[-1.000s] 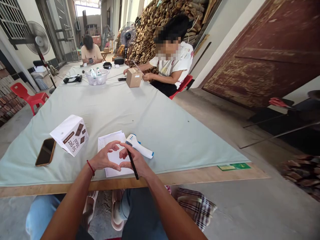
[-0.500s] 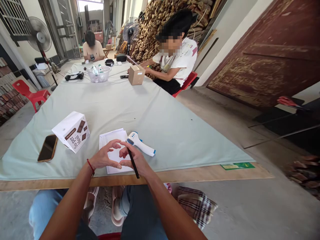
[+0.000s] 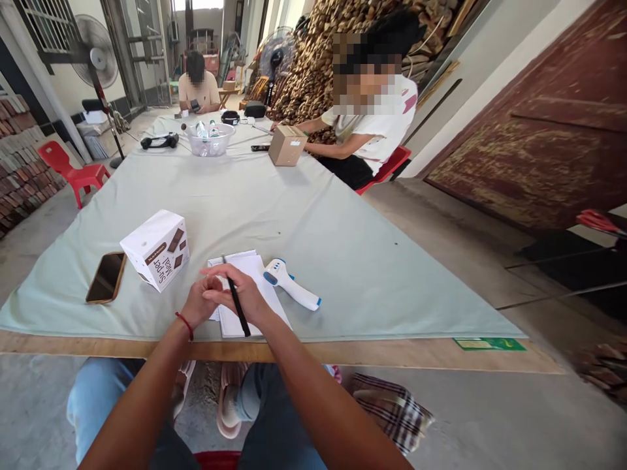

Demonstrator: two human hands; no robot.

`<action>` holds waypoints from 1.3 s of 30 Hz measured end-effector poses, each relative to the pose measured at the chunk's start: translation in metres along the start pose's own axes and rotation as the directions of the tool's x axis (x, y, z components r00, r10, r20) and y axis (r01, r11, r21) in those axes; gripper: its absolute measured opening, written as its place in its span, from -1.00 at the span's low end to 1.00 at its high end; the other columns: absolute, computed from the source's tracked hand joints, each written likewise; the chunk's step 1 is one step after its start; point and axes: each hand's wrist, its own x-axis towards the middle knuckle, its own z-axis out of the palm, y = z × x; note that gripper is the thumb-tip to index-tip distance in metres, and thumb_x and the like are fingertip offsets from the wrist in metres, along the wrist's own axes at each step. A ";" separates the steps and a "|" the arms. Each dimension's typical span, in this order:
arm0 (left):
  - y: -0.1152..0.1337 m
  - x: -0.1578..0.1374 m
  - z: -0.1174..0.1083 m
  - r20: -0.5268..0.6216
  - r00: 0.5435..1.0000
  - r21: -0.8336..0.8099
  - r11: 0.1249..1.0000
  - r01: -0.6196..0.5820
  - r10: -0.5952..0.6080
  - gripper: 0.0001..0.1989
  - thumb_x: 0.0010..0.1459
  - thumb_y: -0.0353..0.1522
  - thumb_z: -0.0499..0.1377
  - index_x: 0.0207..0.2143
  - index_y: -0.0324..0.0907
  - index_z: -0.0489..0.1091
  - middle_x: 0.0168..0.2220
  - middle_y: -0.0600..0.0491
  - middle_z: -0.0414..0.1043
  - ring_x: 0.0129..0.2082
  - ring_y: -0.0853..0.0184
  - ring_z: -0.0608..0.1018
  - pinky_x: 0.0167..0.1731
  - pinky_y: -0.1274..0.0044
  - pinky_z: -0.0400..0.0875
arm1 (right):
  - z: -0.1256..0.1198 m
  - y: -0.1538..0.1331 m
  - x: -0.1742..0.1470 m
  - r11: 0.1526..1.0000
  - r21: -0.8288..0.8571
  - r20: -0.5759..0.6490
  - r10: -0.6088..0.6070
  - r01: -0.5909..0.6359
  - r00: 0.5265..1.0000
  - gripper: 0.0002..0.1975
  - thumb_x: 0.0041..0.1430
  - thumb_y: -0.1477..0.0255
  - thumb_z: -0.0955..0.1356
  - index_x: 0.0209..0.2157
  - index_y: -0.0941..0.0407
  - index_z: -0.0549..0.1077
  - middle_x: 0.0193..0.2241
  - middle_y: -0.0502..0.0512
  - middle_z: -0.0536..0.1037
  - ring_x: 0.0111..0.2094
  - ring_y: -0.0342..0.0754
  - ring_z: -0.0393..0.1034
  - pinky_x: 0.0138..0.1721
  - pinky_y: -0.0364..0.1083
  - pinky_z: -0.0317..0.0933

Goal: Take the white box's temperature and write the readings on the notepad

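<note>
A black pen [image 3: 238, 304] slants across my right hand [image 3: 247, 295], held at the base of the thumb and forefinger, its back end towards me. My left hand [image 3: 198, 302], with a red cord bracelet [image 3: 185, 325] at the wrist, is curled closed against the right hand's fingers, which partly cover it. Both hands are over white sheets of paper [image 3: 267, 310] at the table's near edge. Just right of the paper lies a white and blue infrared thermometer [image 3: 294, 287]. To the left are a white "Su-per Meal" box [image 3: 157, 251] and a dark-screened phone [image 3: 106, 277].
A pale green cloth [image 3: 235, 196] covers the table. Farther back stand a clear plastic basin [image 3: 210, 145] with bottles and a cardboard box [image 3: 287, 146]. One person [image 3: 372, 124] sits at the right side, another [image 3: 198, 88] at the far end.
My hands, apart with fingers spread in a rounded shape before, have come together, the right over the left. The pen stays in my right hand. The view has shifted slightly left.
</note>
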 end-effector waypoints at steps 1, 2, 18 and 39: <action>0.001 0.000 0.000 0.022 0.999 0.015 0.999 -0.032 0.032 -0.64 -0.03 -0.13 0.29 -0.59 -0.18 0.27 -0.59 0.15 0.24 -0.57 0.44 0.29 -0.53 0.56 0.23 | 0.000 -0.004 0.008 1.000 0.013 0.048 0.006 -0.007 0.999 -0.74 0.07 0.18 0.41 -0.27 0.04 0.50 -0.22 0.10 0.60 -0.17 0.03 0.45 -0.10 0.00 0.31; 0.003 0.000 -0.001 0.040 0.997 0.045 0.997 -0.066 0.064 -0.69 -0.01 -0.14 0.28 -0.53 -0.18 0.33 -0.55 0.12 0.29 -0.53 0.42 0.33 -0.49 0.54 0.28 | -0.001 -0.006 0.013 0.999 0.037 0.057 0.021 -0.023 0.998 -0.73 0.11 0.15 0.38 -0.27 0.03 0.51 -0.26 0.08 0.60 -0.20 0.01 0.46 -0.12 -0.01 0.31; -0.020 -0.015 -0.018 0.260 0.956 0.780 0.554 -0.291 0.137 -0.58 -0.01 -0.26 0.28 -0.07 -0.15 0.40 0.09 -0.15 0.32 0.14 0.07 0.34 0.19 0.17 0.09 | -0.009 0.064 -0.066 0.904 0.070 -0.268 0.425 -0.422 0.865 -0.85 -0.14 0.33 0.33 -0.50 0.09 0.48 -0.57 0.01 0.50 -0.56 -0.12 0.29 -0.53 -0.13 0.18; -0.018 -0.018 -0.014 0.245 0.963 0.763 0.590 -0.264 0.114 -0.56 -0.04 -0.26 0.27 -0.06 -0.12 0.39 0.10 -0.13 0.32 0.15 0.07 0.33 0.23 0.17 0.04 | 0.002 0.062 -0.070 0.924 -0.091 -0.255 0.339 -0.372 0.905 -0.88 -0.04 0.35 0.31 -0.58 0.06 0.32 -0.66 -0.08 0.35 -0.60 -0.14 0.21 -0.54 -0.14 0.15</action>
